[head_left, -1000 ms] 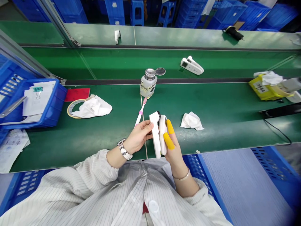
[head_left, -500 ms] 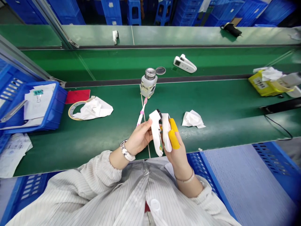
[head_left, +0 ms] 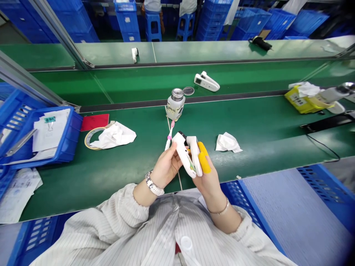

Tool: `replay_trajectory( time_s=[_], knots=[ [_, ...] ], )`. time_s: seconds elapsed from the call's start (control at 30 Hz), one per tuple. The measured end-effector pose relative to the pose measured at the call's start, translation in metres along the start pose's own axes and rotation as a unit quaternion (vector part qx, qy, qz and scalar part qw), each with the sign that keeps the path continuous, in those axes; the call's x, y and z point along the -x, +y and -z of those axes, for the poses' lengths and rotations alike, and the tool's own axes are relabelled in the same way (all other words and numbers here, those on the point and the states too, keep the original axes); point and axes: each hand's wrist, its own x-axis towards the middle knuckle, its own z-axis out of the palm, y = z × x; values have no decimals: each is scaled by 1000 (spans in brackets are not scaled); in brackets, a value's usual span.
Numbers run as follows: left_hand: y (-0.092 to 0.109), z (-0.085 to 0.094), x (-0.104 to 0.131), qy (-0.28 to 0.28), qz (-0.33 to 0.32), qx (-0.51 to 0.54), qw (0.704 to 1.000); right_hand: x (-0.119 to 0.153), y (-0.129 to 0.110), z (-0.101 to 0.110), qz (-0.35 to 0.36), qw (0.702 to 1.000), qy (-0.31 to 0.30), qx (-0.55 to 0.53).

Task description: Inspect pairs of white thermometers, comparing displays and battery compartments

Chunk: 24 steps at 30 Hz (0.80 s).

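Note:
My left hand (head_left: pixel 165 166) is closed on a white curved thermometer body (head_left: pixel 182 153) with a black tip at its upper end; something green shows along its open inner side. Wearing yellow finger cots, my right hand (head_left: pixel 207 179) grips a matching white thermometer housing piece (head_left: pixel 196 157) right beside it. The two pieces lean side by side, their lower ends nearly touching. Just beyond my left hand lies a pink and white toothbrush (head_left: pixel 170 135), its head against a pump-top bottle (head_left: pixel 176 105) with an open metal lid. My fingers partly hide both pieces.
A crumpled white cloth (head_left: pixel 227 142) lies to the right, another (head_left: pixel 118 135) on a tape roll (head_left: pixel 88 139) to the left. A blue basket (head_left: pixel 65 147) holds papers. Farther off are a white device (head_left: pixel 207 82) on the belt and a yellow box (head_left: pixel 298 99).
The thermometer body in my left hand has tilted, its top leaning left and its lower end closer to the other piece. The whole view has shifted slightly. Both hands keep their hold.

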Motion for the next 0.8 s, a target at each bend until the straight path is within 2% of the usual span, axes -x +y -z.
replay_trajectory(
  time_s=[0.27, 0.53, 0.6, 0.8],
  knots=[
    [0, 2, -2, -3, -8, 16, 1000, -1, 2, -3, -2, 999, 23, -23],
    [-3, 4, -2, -12, -30, 18, 999, -2, 2, -3, -3, 998, 2, -59],
    [0, 3, 0, 0, -62, 8, 998, -4, 1, 0, -7, 999, 9, -50],
    [8, -1, 10, -1, -244, -79, 966, -9, -5, 20, 32, 999, 33, -14]
  ],
)
